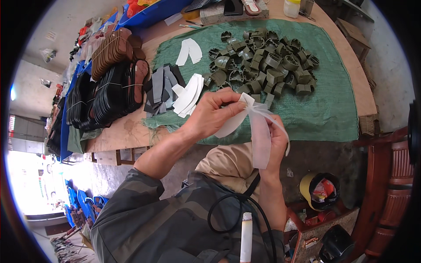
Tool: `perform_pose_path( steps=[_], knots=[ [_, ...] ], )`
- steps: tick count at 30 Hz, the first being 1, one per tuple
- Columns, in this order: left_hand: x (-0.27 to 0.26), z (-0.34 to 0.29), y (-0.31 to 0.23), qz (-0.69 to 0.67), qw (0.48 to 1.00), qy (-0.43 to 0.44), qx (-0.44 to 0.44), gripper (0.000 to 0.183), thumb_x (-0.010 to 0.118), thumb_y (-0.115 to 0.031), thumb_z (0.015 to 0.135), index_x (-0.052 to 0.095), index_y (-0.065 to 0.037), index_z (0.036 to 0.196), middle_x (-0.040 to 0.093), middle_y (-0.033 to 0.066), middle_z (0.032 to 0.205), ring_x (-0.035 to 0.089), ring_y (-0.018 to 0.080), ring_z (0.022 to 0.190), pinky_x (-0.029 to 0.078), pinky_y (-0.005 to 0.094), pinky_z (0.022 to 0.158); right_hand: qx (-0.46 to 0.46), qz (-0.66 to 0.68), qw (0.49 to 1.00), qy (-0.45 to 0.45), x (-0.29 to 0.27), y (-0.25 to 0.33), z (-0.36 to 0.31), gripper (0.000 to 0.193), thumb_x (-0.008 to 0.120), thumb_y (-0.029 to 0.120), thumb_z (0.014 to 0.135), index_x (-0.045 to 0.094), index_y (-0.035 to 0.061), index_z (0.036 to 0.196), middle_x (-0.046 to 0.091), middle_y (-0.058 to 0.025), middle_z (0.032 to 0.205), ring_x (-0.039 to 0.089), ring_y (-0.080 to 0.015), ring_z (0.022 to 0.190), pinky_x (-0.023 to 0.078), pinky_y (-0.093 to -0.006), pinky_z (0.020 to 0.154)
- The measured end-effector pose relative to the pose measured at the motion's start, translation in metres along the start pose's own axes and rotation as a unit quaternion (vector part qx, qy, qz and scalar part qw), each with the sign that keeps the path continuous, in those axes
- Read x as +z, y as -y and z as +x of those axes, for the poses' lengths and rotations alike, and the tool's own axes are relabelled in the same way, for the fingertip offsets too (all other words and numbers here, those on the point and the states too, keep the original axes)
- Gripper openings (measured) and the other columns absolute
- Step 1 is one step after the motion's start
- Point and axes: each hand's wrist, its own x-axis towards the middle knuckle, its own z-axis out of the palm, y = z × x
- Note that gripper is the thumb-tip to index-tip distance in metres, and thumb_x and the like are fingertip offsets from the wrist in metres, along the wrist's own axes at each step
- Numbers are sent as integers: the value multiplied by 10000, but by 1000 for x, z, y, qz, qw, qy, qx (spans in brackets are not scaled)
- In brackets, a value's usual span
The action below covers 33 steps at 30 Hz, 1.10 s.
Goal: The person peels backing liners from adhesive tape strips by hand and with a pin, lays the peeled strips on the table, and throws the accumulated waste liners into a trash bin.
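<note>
Above the near edge of the work table, my left hand [215, 111] pinches a bunch of thin white curved strips [261, 144] at their upper end, thumb against fingers. My right hand [277, 136] is closed round the same strips lower down, partly hidden behind them. The strips fan out and hang, looking slightly see-through. More white curved pieces [189, 94] lie on the green woven sheet [315, 118] beyond my left hand, and a separate pair [189, 51] lies farther off. Grey and black strips [163, 87] are piled beside them.
A large heap of olive-green hollow heel-shaped pieces [267, 61] covers the sheet's far middle. Tied stacks of black soles [109, 94] and brown soles [115, 48] stand at the left. A blue bin [151, 15] and a lidded jar [291, 8] are at the back. A yellow-and-black bucket [310, 193] stands low right.
</note>
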Motion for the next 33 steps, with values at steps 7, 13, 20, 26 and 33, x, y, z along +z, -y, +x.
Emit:
perform_pose_path(
  steps=[7,13,20,26,33],
  knots=[
    [11,-4,9,-16,1000,22,-8,192,672,-165,973,736,-18,1079,642,-9,901,582,54,793,474,231,680,-13,-41,999,10,-5,-8,-1,107,618,29,940,649,17,1042,607,16,853,514,-32,632,384,-178,529],
    [21,-8,9,-415,896,52,-147,211,615,-152,1003,689,20,1101,715,111,954,688,169,801,570,304,724,181,322,928,42,-7,-14,5,89,626,133,934,656,50,950,526,39,643,436,-44,506,307,-199,449],
    [25,-12,12,-465,867,88,-156,227,569,-185,1016,690,-4,1083,726,122,974,705,185,829,577,318,756,196,274,941,7,-10,-26,4,114,615,172,949,670,74,929,477,61,587,387,-34,467,274,-206,435],
    [15,-10,7,-421,874,10,-245,238,573,-220,1016,695,-18,1048,711,75,895,679,152,732,561,283,647,253,298,919,53,-20,-31,2,103,655,148,931,674,71,997,632,18,785,586,-75,651,436,-220,545],
    [-9,2,32,-327,930,-110,-127,228,616,-244,1009,678,-32,1068,646,25,767,582,95,571,475,254,481,205,185,924,266,-48,-50,-44,376,864,113,734,670,55,1052,709,-20,991,669,-118,900,534,-302,804]
  ],
)
